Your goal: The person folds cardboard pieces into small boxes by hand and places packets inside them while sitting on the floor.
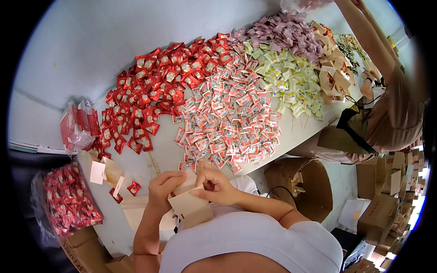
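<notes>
A small tan paper box (191, 207) is held close to my body with both hands. My left hand (163, 187) grips its left side near the top flap. My right hand (214, 184) pinches the flap and the right edge. Just beyond my hands, the white table (164, 154) carries a heap of red-and-white candy packets (227, 118), with a heap of all-red packets (154, 86) to its left. One stray red packet (134, 187) lies near my left hand.
Pale yellow packets (291, 82) and mauve packets (287, 29) lie farther right, beside folded tan boxes (334, 73). Another person (387, 104) reaches over that end. Clear bags of red candy (68, 202) sit at left. Cardboard cartons (382, 214) and a round brown bin (305, 182) stand on the floor.
</notes>
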Action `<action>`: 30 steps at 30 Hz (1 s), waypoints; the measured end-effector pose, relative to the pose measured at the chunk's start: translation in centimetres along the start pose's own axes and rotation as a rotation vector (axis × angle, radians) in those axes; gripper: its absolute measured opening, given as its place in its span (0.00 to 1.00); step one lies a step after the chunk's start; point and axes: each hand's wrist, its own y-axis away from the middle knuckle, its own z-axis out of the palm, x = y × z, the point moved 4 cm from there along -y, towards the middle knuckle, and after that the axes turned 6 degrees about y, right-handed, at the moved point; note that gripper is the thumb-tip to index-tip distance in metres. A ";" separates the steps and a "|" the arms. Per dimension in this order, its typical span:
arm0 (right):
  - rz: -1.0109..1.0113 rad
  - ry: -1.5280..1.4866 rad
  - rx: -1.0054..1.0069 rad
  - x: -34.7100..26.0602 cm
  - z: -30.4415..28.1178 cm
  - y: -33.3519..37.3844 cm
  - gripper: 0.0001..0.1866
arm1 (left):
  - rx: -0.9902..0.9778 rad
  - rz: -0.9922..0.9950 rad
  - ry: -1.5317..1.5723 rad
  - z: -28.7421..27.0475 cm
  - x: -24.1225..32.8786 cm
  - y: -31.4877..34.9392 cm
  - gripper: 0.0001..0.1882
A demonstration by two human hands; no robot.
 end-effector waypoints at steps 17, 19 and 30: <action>-0.108 0.173 -0.018 -0.6 0.3 -0.2 0.07 | 0.022 0.004 0.091 -1.0 -0.6 1.1 0.13; -0.036 0.132 0.019 -0.5 0.3 -0.2 0.07 | 0.000 -0.034 0.099 -1.0 -0.5 1.0 0.13; -0.030 0.225 0.063 0.7 0.6 0.0 0.01 | 0.001 0.019 0.090 -1.1 -0.9 1.4 0.10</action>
